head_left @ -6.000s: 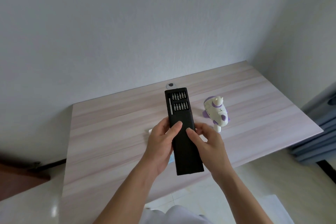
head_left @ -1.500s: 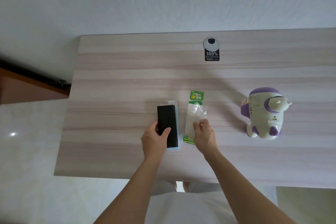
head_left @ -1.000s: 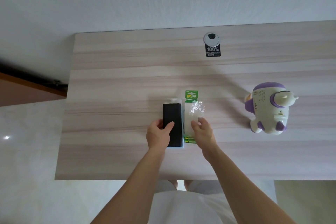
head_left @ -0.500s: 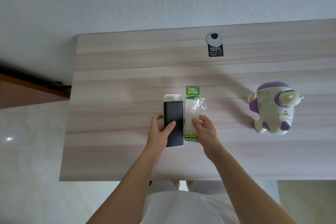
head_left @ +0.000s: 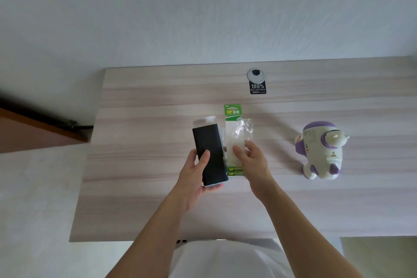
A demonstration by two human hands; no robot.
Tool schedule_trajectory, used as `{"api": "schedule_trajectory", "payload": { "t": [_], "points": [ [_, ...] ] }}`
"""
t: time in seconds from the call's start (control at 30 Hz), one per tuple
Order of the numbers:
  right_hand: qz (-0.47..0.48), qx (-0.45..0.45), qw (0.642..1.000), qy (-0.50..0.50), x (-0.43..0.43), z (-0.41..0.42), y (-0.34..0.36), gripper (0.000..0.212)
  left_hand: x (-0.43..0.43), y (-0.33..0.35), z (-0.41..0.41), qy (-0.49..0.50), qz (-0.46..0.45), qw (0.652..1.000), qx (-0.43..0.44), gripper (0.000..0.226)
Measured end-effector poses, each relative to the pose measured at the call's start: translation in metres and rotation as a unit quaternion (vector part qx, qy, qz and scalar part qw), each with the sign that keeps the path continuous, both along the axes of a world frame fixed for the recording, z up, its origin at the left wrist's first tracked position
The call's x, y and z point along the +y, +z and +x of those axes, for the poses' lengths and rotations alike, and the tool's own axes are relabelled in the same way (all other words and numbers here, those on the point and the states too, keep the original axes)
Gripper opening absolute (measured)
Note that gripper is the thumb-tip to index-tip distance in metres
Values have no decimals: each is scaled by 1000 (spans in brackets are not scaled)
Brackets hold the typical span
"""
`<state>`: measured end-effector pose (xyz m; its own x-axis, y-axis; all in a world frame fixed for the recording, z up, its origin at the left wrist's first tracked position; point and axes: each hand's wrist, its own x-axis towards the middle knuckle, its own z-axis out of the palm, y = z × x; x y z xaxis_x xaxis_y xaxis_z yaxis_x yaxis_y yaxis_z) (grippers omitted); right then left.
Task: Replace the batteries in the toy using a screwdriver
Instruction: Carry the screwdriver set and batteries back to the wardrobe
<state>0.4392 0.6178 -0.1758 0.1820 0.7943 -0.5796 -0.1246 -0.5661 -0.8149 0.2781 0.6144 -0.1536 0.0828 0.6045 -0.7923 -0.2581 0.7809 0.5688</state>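
Head view: battery pack [head_left: 234,142] lies on the table [head_left: 146,119]
Left hand [head_left: 194,178]: grips the black screwdriver case [head_left: 209,153] just left of the pack
Right hand [head_left: 255,165]: pinches the pack's clear blister
Toy [head_left: 320,151]: well right of the pack
Risk: a tugged blister may spill batteries

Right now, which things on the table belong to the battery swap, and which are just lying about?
Job: black screwdriver case, gripped by left hand; battery pack, pinched by right hand; toy.
Lying about: cable grommet; black sticker.
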Motion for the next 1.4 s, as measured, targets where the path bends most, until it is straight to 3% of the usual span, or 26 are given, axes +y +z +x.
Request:
{"api": "schedule_trajectory", "payload": {
  "t": [0.43, 0.6, 0.73, 0.97, 1.07, 1.2, 1.4],
  "points": [
    [87, 32, 996, -12, 19, 8, 87, 14, 18, 88, 15, 7, 129, 991, 37, 27],
    [168, -36, 984, 35, 8, 11, 116, 10, 17, 112, 16, 8, 165, 985, 39, 29],
    [182, -93, 978, 43, -5, 4, 121, 15, 12, 121, 20, -3, 186, 982, 39, 32],
    [173, -78, 982, 26, -21, 1, 123, 11, -2, 122, 17, -3, 193, 980, 35, 34],
    [179, -67, 981, 29, -21, 0, 123, 12, -10, 122, 13, 14, 192, 981, 34, 45],
    [184, -42, 980, 69, -18, -3, 122, 13, -20, 125, 1, 56, 194, 978, 51, 39],
    [170, -2, 970, 171, -15, -21, 118, 12, -58, 127, -18, 185, 175, 963, 84, 43]
  ]
}}
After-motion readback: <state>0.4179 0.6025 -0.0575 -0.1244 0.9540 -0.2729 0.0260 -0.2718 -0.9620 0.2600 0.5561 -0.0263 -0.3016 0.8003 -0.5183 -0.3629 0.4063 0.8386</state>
